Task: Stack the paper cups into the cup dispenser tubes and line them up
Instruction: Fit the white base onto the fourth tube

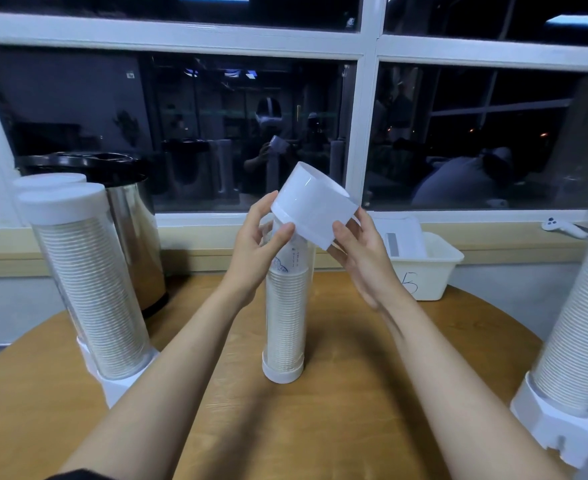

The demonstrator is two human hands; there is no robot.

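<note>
White cap [315, 206] tilted at our fingertips.
We pinch it with left hand [261, 239] and right hand [358, 252]; below fingers, cup-packed tube [285, 306] stands on wooden table [355, 393]; dark window [199, 109] beyond.

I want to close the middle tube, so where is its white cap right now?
In the head view the white cap is at centre, tilted over the top of the middle dispenser tube, held between the left hand and the right hand.

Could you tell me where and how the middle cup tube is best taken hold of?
Probably grip the middle cup tube round its mid-height from the side: it stands upright, tall and narrow, and the left hand and right hand hold the tilted white cap over its top.
</note>
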